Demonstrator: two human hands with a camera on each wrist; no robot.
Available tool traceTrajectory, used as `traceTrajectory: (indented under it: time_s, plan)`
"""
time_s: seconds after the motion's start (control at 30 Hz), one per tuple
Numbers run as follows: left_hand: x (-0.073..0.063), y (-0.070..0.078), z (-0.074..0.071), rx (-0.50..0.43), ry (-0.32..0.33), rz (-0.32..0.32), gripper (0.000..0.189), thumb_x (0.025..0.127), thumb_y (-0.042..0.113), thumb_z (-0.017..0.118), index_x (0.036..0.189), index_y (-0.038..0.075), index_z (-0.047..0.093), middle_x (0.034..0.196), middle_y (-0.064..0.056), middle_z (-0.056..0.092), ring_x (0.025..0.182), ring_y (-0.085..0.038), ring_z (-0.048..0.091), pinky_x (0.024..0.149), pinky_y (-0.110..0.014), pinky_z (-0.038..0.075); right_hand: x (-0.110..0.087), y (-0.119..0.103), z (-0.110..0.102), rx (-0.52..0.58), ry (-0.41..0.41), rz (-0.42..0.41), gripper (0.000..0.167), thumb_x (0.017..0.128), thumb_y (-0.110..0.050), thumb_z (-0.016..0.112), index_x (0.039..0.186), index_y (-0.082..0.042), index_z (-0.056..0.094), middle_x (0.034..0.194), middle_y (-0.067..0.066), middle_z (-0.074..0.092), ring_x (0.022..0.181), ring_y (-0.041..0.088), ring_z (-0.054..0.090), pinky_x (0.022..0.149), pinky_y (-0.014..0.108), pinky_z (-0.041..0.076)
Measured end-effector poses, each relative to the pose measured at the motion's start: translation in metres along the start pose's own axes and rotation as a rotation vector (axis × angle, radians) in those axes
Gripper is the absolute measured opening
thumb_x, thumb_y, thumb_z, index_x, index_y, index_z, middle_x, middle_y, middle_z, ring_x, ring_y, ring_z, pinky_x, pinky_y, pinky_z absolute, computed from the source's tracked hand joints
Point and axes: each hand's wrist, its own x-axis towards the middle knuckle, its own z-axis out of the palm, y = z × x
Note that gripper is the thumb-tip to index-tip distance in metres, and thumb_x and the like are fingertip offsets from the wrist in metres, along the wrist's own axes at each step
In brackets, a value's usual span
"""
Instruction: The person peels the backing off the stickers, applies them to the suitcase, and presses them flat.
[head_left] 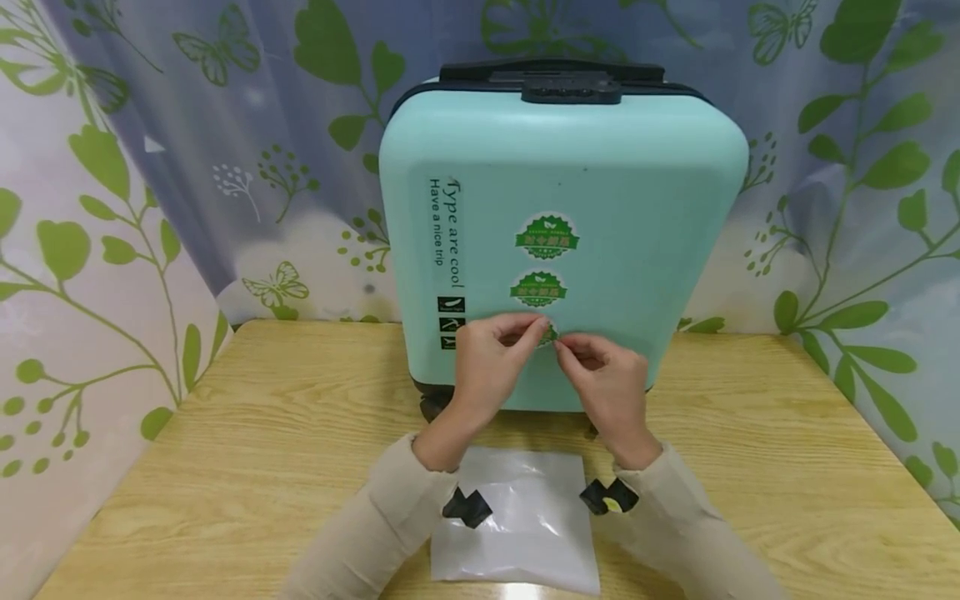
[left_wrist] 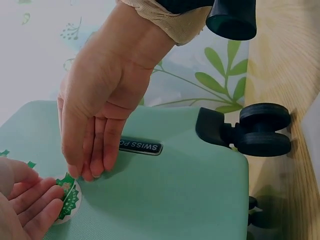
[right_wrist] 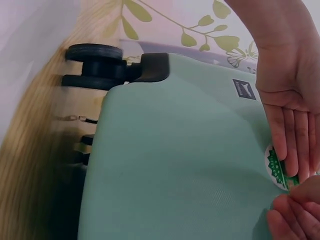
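A mint-green suitcase point(head_left: 630, 242) stands upright with its printed face toward me. Two round green stickers, the upper one point(head_left: 547, 237) and the middle one point(head_left: 538, 288), lie flat on it in a column. Below them is a third sticker point(left_wrist: 69, 202), green with a white rim, partly covered by fingers. My left hand point(head_left: 491, 358) pinches its left edge between thumb and forefinger. From the other side, my right hand point(head_left: 611, 383) pinches the right edge. In the right wrist view the sticker point(right_wrist: 274, 167) overlaps the suitcase surface, its other half hidden behind the hands.
A whitish plastic sheet or bag point(head_left: 517, 533) lies on the wooden table point(head_left: 300, 450) beneath my forearms. The suitcase's wheels point(left_wrist: 262, 130) are at its bottom corners, and its black handle point(head_left: 551, 68) is on top. Leaf-patterned curtains point(head_left: 315, 167) hang behind and at both sides.
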Motion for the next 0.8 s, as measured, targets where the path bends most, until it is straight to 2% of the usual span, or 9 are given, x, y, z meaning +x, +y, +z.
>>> traceTrajectory:
  time_s: [0.23, 0.43, 0.8]
  plan:
    - [-0.001, -0.001, 0.005, 0.020, -0.011, 0.012, 0.017, 0.089, 0.018, 0.067, 0.093, 0.004, 0.075, 0.084, -0.007, 0.073, 0.067, -0.010, 0.067, 0.060, -0.020, 0.053, -0.007, 0.005, -0.009, -0.004, -0.077, 0.017, 0.005, 0.081, -0.002, 0.072, 0.085, 0.001, 0.074, 0.078, 0.010, 0.072, 0.062, 0.016, 0.067, 0.059, 0.011, 0.049]
    - [-0.002, -0.003, 0.009, 0.033, -0.033, 0.028, 0.016, 0.089, 0.016, 0.067, 0.094, 0.003, 0.075, 0.084, -0.008, 0.073, 0.067, -0.011, 0.067, 0.060, -0.018, 0.052, -0.010, 0.010, -0.016, -0.036, -0.080, -0.023, 0.005, 0.080, -0.001, 0.073, 0.084, 0.000, 0.074, 0.078, 0.009, 0.072, 0.061, 0.016, 0.067, 0.060, 0.010, 0.048]
    - [-0.014, -0.014, 0.012, 0.061, -0.084, -0.009, 0.017, 0.090, 0.017, 0.066, 0.094, 0.004, 0.075, 0.084, -0.007, 0.073, 0.065, -0.008, 0.066, 0.058, -0.017, 0.052, -0.017, 0.016, -0.023, -0.076, -0.094, -0.029, 0.005, 0.080, -0.001, 0.073, 0.085, -0.001, 0.074, 0.078, 0.009, 0.072, 0.061, 0.015, 0.066, 0.058, 0.010, 0.048]
